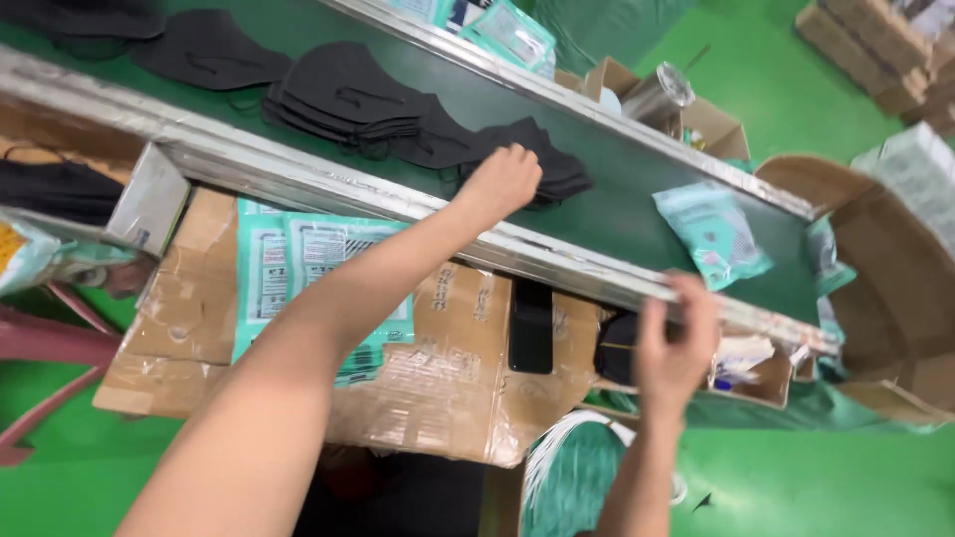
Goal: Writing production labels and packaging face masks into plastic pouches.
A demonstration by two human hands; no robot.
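Forearms entering from the bottom of the frame — left hand (504,179) reaching to upper centre, fingers curling onto a stack of black masks (537,164) on the green conveyor belt (627,199); right hand (676,343), lower right, fingers gripping the metal rail (557,264).

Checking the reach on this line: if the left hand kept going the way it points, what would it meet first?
The left hand already touches the black mask stack on the belt; depth is hard to judge.

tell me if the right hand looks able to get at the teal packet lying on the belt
Probably yes: the right hand rests on the metal rail just below the teal packet, and only open green belt lies between them.
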